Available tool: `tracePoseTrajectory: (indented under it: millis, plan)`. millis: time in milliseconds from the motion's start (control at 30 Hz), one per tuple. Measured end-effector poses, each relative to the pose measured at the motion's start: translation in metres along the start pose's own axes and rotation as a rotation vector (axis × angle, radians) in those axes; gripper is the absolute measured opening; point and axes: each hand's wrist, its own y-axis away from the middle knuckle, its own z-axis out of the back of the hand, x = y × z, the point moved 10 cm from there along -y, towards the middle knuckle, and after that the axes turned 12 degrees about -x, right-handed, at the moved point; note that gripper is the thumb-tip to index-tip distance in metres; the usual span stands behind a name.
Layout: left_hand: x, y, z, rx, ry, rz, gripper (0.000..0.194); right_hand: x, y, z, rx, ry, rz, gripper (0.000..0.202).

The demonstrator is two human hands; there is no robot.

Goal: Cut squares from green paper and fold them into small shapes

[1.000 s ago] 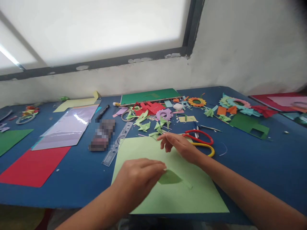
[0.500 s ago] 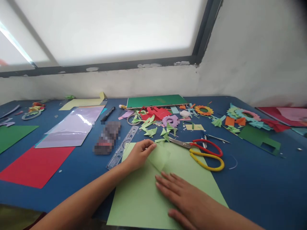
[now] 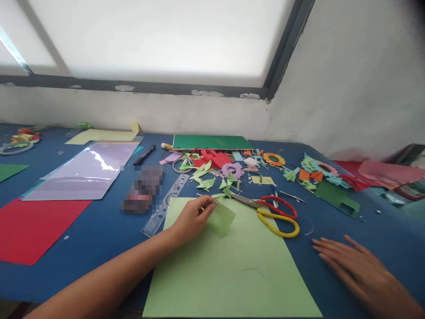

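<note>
A small light-green paper square (image 3: pixel 223 218) is pinched by one corner in my left hand (image 3: pixel 194 218), its fingers closed. The square hangs tilted just over a large light-green sheet (image 3: pixel 229 279) that lies flat before me. Off the sheet's right edge, my right hand (image 3: pixel 360 266) is low over the blue table, fingers stretched out and holding nothing. A pair of scissors (image 3: pixel 257 204) with one red and one yellow handle rests partly on the sheet, between my two hands. A clear ruler (image 3: pixel 166 206) lies left of my left hand, against the sheet's edge.
Paper scraps (image 3: pixel 215 159) are heaped beyond the sheet, before a green board (image 3: pixel 212 142). On the left are a pixelated dark object (image 3: pixel 142 190), a black marker (image 3: pixel 144 155), a plastic-covered lilac sheet (image 3: pixel 89 170) and red paper (image 3: pixel 40 230). A dark green cut card (image 3: pixel 337 199) lies right.
My right hand has left the large green sheet and moved right, over the table. My left hand still holds the small square. The view has turned somewhat to the right.
</note>
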Motion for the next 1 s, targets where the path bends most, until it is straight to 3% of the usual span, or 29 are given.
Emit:
tracePoseTrajectory:
  millis: [100, 167, 267, 300, 400, 467, 567, 667, 767, 900, 1000]
  plan:
    - [-0.002, 0.005, 0.008, -0.094, 0.003, 0.02, 0.019, 0.024, -0.016, 0.014, -0.137, -0.024, 0.023, 0.014]
    - [-0.007, 0.009, 0.016, -0.179, 0.009, -0.009, 0.017, 0.056, -0.037, 0.003, -0.098, -0.089, 0.028, 0.014]
    - [-0.032, 0.017, 0.024, -0.26, 0.018, -0.237, 0.011, 0.12, -0.076, -0.02, -0.08, -0.161, 0.205, 0.049]
    - [-0.043, 0.022, 0.024, -0.261, 0.007, -0.341, 0.009, 0.138, -0.088, -0.026, -0.091, -0.187, 0.276, 0.048]
    - [-0.061, 0.034, 0.014, -0.195, -0.101, -0.566, 0.008, 0.174, -0.109, -0.046, -0.084, -0.278, 0.482, 0.014]
    - [-0.06, 0.036, 0.006, -0.146, -0.221, -0.602, 0.008, 0.175, -0.114, -0.057, -0.09, -0.306, 0.521, 0.014]
    - [-0.047, 0.033, -0.008, -0.047, -0.41, -0.549, 0.01, 0.162, -0.111, -0.072, -0.063, -0.367, 0.493, 0.013]
    - [-0.032, 0.033, -0.021, 0.108, -0.522, -0.479, 0.011, 0.158, -0.1, -0.088, 0.117, -0.506, 0.484, 0.016]
    - [-0.031, 0.038, -0.027, 0.202, -0.526, -0.456, 0.012, 0.155, -0.091, -0.099, 0.297, -0.586, 0.424, 0.017]
    - [-0.04, 0.045, -0.025, 0.175, -0.451, -0.479, 0.016, 0.143, -0.094, -0.107, 0.401, -0.655, 0.214, 0.018]
    - [-0.043, 0.049, -0.025, 0.138, -0.43, -0.52, 0.021, 0.147, -0.094, -0.106, 0.421, -0.704, 0.212, 0.011]
